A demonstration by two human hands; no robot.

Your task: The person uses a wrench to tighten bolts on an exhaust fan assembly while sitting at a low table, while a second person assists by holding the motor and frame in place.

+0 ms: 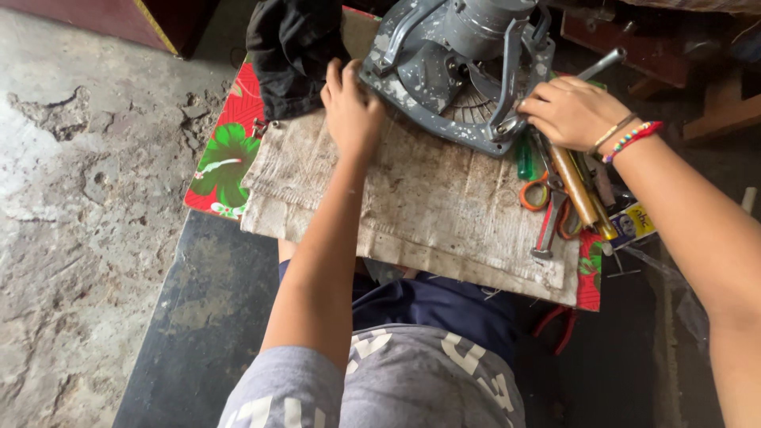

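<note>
Fan housing (pixel 444 71) lies on your worn board (pixel 428 198); left hand (pixel 350 107) flat on its rim, right hand (pixel 572 111) pinching a grey strut (pixel 507 87), so you seem mid-disassembly.

Left hand (pixel 350 107) rests against the edge of a grey metal fan housing (pixel 456 71) sitting on a dirty cloth (pixel 428 206). Right hand (pixel 569 111) pinches its frame, just above scissors (pixel 539 192) and screwdrivers (pixel 575 186) on the worktop (pixel 222 162).
</note>
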